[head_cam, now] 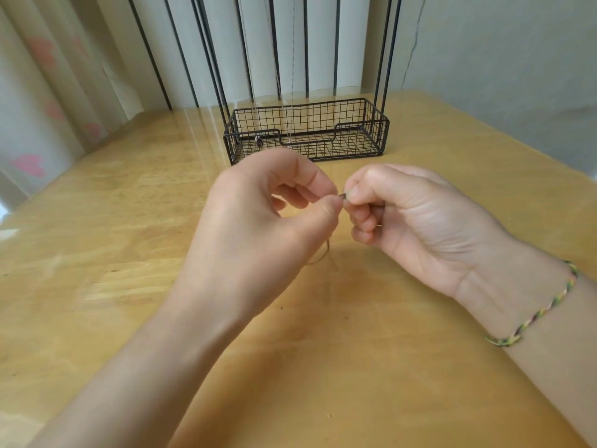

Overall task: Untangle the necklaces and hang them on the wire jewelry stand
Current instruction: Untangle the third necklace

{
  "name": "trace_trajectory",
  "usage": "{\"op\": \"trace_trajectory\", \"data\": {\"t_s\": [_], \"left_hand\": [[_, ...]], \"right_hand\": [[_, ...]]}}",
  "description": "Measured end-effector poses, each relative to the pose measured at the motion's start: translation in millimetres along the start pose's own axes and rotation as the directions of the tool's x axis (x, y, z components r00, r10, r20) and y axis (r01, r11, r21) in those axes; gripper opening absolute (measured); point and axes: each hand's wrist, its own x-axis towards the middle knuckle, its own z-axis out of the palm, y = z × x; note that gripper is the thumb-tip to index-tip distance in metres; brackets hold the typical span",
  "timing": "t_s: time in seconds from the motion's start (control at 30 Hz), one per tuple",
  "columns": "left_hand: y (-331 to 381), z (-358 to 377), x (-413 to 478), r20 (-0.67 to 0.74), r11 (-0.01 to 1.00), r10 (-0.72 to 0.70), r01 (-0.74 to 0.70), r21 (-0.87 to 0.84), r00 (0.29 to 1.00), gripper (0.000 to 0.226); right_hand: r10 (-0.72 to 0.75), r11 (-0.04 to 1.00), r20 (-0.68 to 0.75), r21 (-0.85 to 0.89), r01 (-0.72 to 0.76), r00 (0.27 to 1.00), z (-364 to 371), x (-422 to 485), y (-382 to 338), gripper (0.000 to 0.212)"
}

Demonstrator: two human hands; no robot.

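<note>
My left hand point(268, 215) and my right hand point(410, 218) meet above the middle of the wooden table, fingertips together. Both pinch the small dark clasp end of a thin necklace point(342, 197). A fine golden length of its chain point(323, 253) droops below my left hand onto the table. The black wire jewelry stand point(307, 130) stands behind my hands, its basket base on the table and its uprights rising out of view. Two thin necklaces point(292, 76) hang down into the basket, one ending in a small dark pendant point(259, 141).
The glossy wooden table point(129, 221) reaches to a wall on the right and pale curtains point(48, 76) on the left and behind the stand. A braided multicoloured bracelet point(546, 308) circles my right wrist.
</note>
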Motion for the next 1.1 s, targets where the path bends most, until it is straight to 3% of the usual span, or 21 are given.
{"op": "trace_trajectory", "data": {"t_s": [0.17,0.47,0.63,0.83,0.93,1.1], "left_hand": [[-2,1,-1,-0.018,0.991,0.052,-0.049,0.124,0.998,0.004],[-6,5,-1,-0.038,0.974,0.13,-0.12,0.191,0.991,0.004],[-7,5,-1,-0.025,0.945,0.204,-0.19,0.265,0.979,0.01],[-7,7,0,0.02,0.999,-0.041,0.041,-0.036,0.999,0.006],[-9,6,0,0.083,0.985,-0.101,0.112,-0.13,0.991,0.014],[-15,4,3,0.171,0.921,-0.194,0.239,-0.308,0.966,0.005]], "right_hand": [[-0.006,1.0,0.005,-0.011,0.006,1.0,0,0,0,0.008],[-0.047,0.981,-0.004,-0.186,0.045,0.999,4,-2,4,0.004],[-0.018,0.985,0.001,-0.174,0.018,1.0,5,-2,4,0.004],[-0.051,0.975,-0.008,-0.216,0.049,0.999,3,-1,4,0.003],[-0.004,0.984,0.029,-0.176,0.009,1.0,1,-1,1,0.004],[-0.115,0.936,-0.017,-0.336,0.102,0.993,-1,0,-1,0.008]]}}
